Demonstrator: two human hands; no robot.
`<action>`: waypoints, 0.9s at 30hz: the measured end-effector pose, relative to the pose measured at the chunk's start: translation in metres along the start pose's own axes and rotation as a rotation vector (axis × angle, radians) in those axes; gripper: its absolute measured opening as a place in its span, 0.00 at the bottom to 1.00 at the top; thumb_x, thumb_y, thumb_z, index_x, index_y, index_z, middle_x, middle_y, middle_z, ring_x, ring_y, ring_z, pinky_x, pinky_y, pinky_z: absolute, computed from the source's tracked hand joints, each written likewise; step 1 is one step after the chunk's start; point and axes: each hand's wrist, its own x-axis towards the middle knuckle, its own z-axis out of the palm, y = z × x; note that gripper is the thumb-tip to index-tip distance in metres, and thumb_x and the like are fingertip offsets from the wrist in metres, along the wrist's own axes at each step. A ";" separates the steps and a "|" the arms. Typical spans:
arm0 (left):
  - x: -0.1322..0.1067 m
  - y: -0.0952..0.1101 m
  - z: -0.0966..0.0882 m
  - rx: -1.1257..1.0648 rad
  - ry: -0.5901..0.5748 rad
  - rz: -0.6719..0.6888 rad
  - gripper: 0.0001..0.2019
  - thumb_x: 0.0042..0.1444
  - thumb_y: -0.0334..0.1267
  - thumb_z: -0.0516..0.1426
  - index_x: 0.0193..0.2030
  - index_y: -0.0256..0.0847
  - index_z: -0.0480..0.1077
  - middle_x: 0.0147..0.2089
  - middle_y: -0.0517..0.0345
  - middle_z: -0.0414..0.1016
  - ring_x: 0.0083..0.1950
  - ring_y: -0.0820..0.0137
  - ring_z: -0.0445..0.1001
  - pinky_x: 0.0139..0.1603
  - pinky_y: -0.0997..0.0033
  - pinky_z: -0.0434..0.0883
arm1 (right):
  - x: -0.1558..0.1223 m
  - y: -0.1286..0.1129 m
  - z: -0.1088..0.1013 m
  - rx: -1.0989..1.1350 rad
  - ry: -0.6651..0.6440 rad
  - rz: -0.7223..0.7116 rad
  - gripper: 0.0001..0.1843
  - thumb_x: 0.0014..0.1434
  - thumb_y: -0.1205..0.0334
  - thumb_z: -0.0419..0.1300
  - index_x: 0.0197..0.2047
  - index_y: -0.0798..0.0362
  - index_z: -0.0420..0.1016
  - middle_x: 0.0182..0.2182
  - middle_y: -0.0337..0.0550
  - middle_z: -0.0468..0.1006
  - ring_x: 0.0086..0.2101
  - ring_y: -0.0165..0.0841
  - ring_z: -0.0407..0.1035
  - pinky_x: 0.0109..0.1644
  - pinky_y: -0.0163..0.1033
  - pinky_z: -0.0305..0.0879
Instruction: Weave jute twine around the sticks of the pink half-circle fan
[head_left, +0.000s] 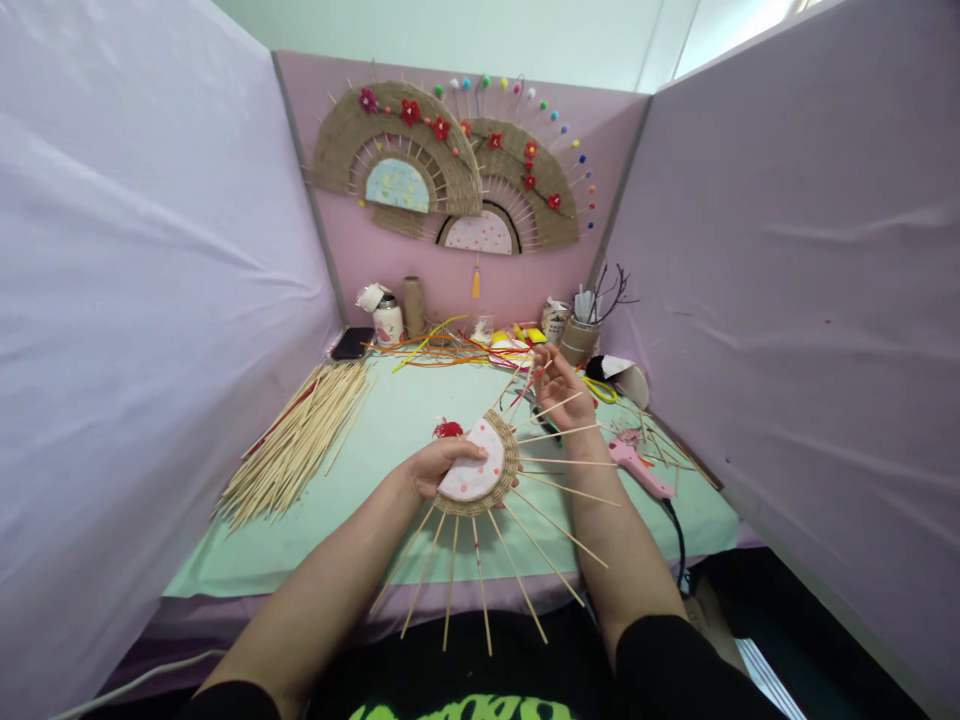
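Note:
My left hand [439, 466] grips a half-round woven fan [506, 478] by its straight side, the thumb lying on the white, pink-dotted centre. Thin wooden sticks fan out from its woven tan rim, toward me and to the right. My right hand [559, 385] is at the fan's far end, its fingers bent together beside the outermost sticks. A red strand [527, 386] runs along a stick there up to these fingers. Whether they hold the strand or a stick tip is too small to tell. A small bundle of red yarn [448, 428] lies just beyond my left hand.
A heap of loose sticks [300, 440] covers the table's left side. To the right are a pink glue gun [641, 468] with a black cord and yellow-handled scissors [601, 389]. Coloured cords [442, 348], jars and a phone [352, 344] line the back. Finished fans [397, 130] hang behind.

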 end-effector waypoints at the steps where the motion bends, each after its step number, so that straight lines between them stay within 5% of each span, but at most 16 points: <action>1: 0.000 0.000 0.000 0.001 0.001 0.000 0.17 0.50 0.29 0.56 0.47 0.28 0.71 0.43 0.37 0.78 0.44 0.55 0.78 0.43 0.56 0.73 | 0.001 0.004 0.001 -0.021 -0.012 0.023 0.10 0.54 0.69 0.60 0.40 0.49 0.77 0.41 0.37 0.81 0.42 0.27 0.74 0.44 0.30 0.74; 11: -0.004 -0.002 0.006 0.060 -0.001 0.025 0.22 0.49 0.29 0.57 0.54 0.30 0.67 0.42 0.38 0.78 0.42 0.55 0.78 0.40 0.60 0.73 | -0.010 0.056 0.023 -0.214 -0.189 0.269 0.16 0.48 0.68 0.65 0.43 0.51 0.77 0.45 0.41 0.80 0.48 0.34 0.73 0.60 0.40 0.63; 18: -0.005 -0.004 0.011 0.118 0.049 0.104 0.34 0.46 0.28 0.61 0.62 0.39 0.58 0.40 0.44 0.79 0.39 0.56 0.79 0.40 0.60 0.74 | -0.011 0.054 0.023 -0.237 -0.188 0.256 0.17 0.46 0.68 0.66 0.43 0.51 0.76 0.44 0.43 0.80 0.50 0.36 0.71 0.60 0.44 0.63; 27: -0.004 -0.007 0.011 0.150 0.112 0.136 0.37 0.46 0.30 0.63 0.64 0.38 0.55 0.45 0.40 0.78 0.41 0.54 0.79 0.41 0.58 0.74 | -0.015 0.057 0.022 -0.282 -0.263 0.311 0.18 0.50 0.65 0.65 0.46 0.50 0.75 0.48 0.43 0.78 0.51 0.36 0.70 0.59 0.45 0.63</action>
